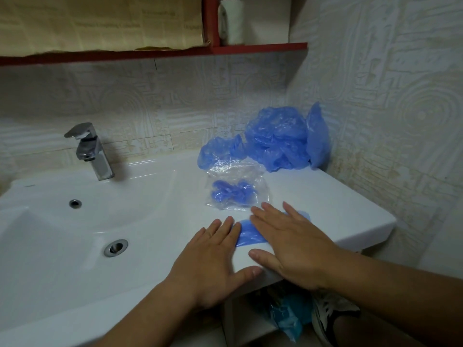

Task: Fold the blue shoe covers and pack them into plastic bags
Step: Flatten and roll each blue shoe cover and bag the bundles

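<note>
A flattened blue shoe cover (246, 235) lies on the white sink counter (338, 196) near its front edge. My left hand (213, 261) rests flat with its fingertips on the cover's left end. My right hand (290, 244) lies flat, fingers spread, over the cover's right part, hiding most of it. Just behind them sits a clear plastic bag (236, 189) with folded blue covers inside. A loose pile of blue shoe covers (278, 139) is heaped in the back corner against the wall, and a smaller crumpled one (215, 152) lies to its left.
The sink basin (75, 234) with its drain and a chrome faucet (90, 149) takes up the left. A red shelf (250, 47) with a paper roll hangs above. Tiled wall closes the right side. Below the counter's edge I see a blue-covered shoe (288, 316).
</note>
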The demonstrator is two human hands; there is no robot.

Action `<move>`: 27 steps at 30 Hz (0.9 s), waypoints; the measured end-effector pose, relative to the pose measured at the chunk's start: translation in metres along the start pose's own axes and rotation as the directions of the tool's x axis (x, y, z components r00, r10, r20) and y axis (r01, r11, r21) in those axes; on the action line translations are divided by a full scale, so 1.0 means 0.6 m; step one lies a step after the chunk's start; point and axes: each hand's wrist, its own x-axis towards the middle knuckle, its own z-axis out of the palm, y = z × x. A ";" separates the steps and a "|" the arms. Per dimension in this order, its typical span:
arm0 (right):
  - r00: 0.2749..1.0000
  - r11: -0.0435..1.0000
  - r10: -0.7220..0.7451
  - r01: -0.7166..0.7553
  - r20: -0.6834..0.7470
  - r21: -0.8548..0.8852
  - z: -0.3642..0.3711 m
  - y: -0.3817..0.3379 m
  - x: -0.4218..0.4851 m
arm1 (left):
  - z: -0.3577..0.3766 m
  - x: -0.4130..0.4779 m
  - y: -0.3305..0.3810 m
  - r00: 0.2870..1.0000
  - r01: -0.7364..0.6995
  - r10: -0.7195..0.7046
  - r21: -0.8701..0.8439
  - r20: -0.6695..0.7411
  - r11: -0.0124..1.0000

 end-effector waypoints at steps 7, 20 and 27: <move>0.993 0.991 -0.056 0.042 0.107 0.130 0.011 -0.028 0.010 | 0.005 -0.004 -0.003 1.000 -0.015 0.015 -0.026 -0.024 1.000; 0.993 0.991 0.094 -0.101 0.077 0.090 0.021 0.051 -0.016 | 0.016 -0.011 0.016 0.938 0.310 -0.335 -0.224 -0.086 0.924; 0.991 0.995 0.013 -0.026 0.134 0.095 0.007 0.059 -0.047 | 0.002 -0.023 0.028 0.936 -0.062 0.015 -0.124 -0.352 0.990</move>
